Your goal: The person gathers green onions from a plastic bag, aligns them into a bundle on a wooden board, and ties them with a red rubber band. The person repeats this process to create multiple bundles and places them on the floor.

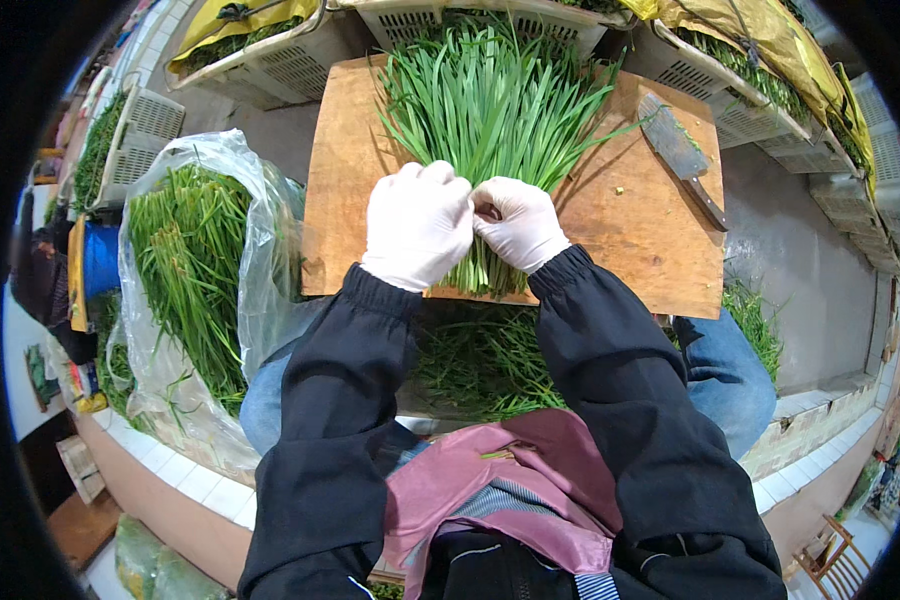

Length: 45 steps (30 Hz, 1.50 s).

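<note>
A large bundle of garlic chives (487, 112) lies on a wooden board (615, 255), its leaf tips pointing away from me and its cut stem ends at the near edge. My left hand (420, 225), in a white glove, is curled closed over the left side of the bundle's stems. My right hand (521, 223), gloved the same way, closes on the right side with thumb and forefinger bent together. The two hands meet at the middle of the stems, and their fingertips are partly hidden. A cleaver (675, 142) with a dark handle rests on the board's right side.
To the left, a clear plastic bag (259, 187) holds more chives (187, 240). White plastic crates (292, 67) with greens and yellow covers (787, 52) ring the board's far side. Loose greens (487, 360) lie beneath the board, between my knees. A person (49, 277) is at the far left.
</note>
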Motion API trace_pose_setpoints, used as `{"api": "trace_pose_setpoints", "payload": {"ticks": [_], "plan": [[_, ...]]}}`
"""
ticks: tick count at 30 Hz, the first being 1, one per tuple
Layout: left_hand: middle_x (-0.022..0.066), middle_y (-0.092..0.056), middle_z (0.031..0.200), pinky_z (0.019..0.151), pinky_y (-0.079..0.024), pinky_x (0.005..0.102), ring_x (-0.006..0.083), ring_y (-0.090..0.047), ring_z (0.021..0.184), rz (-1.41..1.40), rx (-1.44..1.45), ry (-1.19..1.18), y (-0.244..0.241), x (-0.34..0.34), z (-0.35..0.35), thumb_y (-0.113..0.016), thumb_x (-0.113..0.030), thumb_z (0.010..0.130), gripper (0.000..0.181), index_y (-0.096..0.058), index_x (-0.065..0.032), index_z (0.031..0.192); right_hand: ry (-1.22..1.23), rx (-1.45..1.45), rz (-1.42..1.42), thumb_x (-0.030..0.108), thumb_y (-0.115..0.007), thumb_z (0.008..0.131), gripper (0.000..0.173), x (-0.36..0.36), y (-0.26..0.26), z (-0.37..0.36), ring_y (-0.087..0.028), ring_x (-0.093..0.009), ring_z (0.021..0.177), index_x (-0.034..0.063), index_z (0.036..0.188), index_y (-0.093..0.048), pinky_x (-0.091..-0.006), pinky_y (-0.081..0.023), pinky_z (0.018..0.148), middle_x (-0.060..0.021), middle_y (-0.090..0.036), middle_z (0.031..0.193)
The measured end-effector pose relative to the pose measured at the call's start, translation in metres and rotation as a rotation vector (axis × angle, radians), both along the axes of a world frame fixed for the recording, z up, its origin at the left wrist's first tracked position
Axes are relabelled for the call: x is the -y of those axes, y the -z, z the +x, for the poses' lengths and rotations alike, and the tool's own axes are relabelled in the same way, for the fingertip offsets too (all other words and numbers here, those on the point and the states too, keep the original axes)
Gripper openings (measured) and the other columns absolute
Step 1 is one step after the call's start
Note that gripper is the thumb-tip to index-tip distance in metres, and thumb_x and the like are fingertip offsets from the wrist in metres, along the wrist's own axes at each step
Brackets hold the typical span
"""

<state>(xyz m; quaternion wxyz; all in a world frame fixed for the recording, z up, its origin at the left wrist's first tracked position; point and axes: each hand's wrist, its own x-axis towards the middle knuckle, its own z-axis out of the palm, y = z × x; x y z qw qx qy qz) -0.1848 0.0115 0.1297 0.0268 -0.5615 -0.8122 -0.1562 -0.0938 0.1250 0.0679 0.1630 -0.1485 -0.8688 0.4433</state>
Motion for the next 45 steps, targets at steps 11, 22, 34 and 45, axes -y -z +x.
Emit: {"api": "trace_pose_setpoints", "payload": {"ticks": [11, 22, 34, 45], "plan": [[0.0098, -0.059, 0.096, 0.079, -0.047, 0.0367, 0.0262, -0.056, 0.093, -0.158, 0.185, 0.875, 0.031, -0.004, 0.023, -0.06, -0.03, 0.077, 0.031, -0.059, -0.0044, 0.094, -0.231, 0.136, -0.309, 0.006, -0.069, 0.072, 0.012, -0.027, -0.008, -0.008, -0.044, -0.01, 0.063, 0.0039, 0.071, -0.058, -0.0247, -0.039, 0.057, -0.0008, -0.047, 0.07], [0.0069, -0.06, 0.093, 0.079, -0.047, 0.0371, 0.0267, -0.057, 0.093, -0.068, 0.326, 0.785, 0.067, -0.017, 0.016, -0.06, -0.027, 0.074, 0.022, -0.061, -0.0101, 0.089, 0.207, -0.296, -0.856, -0.002, -0.065, 0.071, 0.013, -0.002, 0.012, 0.021, -0.049, -0.009, 0.071, 0.0037, 0.073, -0.053, -0.0228, -0.04, 0.065, -0.0003, -0.049, 0.078], [0.0106, -0.062, 0.099, 0.084, -0.047, 0.0373, 0.027, -0.059, 0.096, 0.211, 0.482, 0.649, 0.019, -0.009, 0.022, -0.065, -0.016, 0.069, 0.029, -0.061, -0.0032, 0.095, 0.682, -0.245, -0.738, 0.015, -0.066, 0.082, 0.039, -0.028, 0.035, 0.068, -0.053, -0.008, 0.08, 0.0009, 0.115, -0.051, -0.0219, -0.044, 0.07, -0.003, -0.058, 0.093], [0.0079, -0.053, 0.116, 0.089, -0.037, 0.0281, 0.0169, -0.049, 0.104, 0.044, 1.508, -0.443, 0.079, -0.039, -0.045, -0.068, -0.055, 0.07, 0.078, -0.048, 0.0021, 0.12, 0.391, 0.001, -0.707, 0.032, -0.075, 0.07, 0.072, -0.029, 0.024, 0.006, -0.055, -0.022, 0.102, -0.0024, 0.122, -0.039, -0.0315, -0.042, 0.09, -0.0134, -0.056, 0.113]]}}
